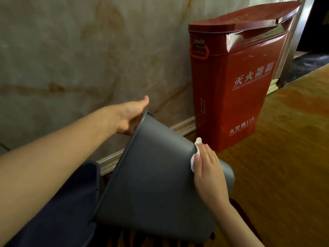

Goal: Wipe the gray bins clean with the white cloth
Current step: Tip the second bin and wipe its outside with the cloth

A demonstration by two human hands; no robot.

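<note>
- Closest, across the lower left, runs my left arm; my left hand [129, 120] grips the rim of the gray bin [154, 175], tipped sideways mid-frame.
- My right hand [207, 168], fingers flat, presses the white cloth [192, 162] on the bin's base edge; I'd judge firm, overlapping strokes while turning it work best.
- Upper right, the red box [231, 82] reads "FIRE EXTINGUISHER BOX" and "119".

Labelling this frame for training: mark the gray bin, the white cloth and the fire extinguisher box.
gray bin [151, 175]: head view, its side wall.
white cloth [198, 141]: head view, its upper bunched end.
fire extinguisher box [231, 93]: head view, its red front face.
</note>
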